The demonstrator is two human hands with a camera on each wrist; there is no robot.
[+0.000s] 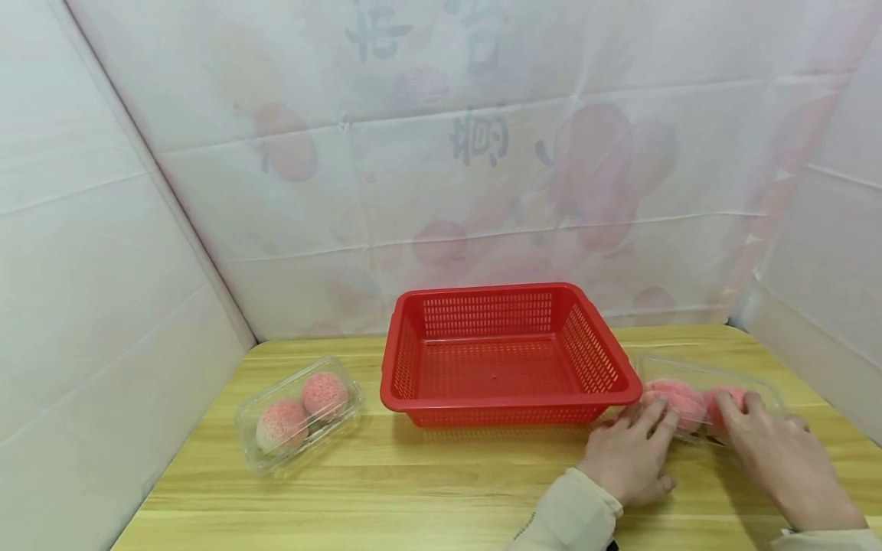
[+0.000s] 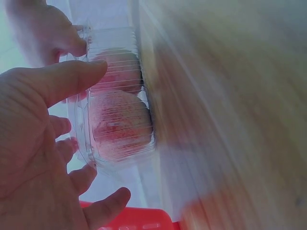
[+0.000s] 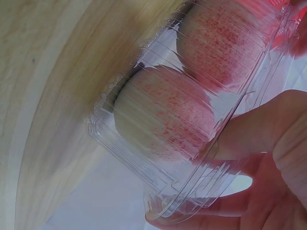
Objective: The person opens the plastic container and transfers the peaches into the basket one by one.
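Observation:
At the right of the table lies a clear plastic clamshell box [image 3: 163,184] holding two pink, speckled, peach-like fruits [image 2: 121,125]. My left hand [image 1: 630,451] touches the box's left part, its fingers spread and fairly straight, the thumb lying across the near side. With my right hand [image 1: 782,455] I grip the right end, thumb against the near wall and fingertips at the lid's edge. Parts of the fruits and lid are hidden under my fingers. The lid looks closed or nearly so; I cannot tell which.
A red plastic basket [image 1: 511,401] stands at the table's middle, its right rim close by my left hand. Another clear box [image 1: 255,458] with two pinkish round fruits [image 1: 282,425] lies at the left. Printed white cloth walls [image 1: 413,184] enclose the wooden table [image 1: 386,497].

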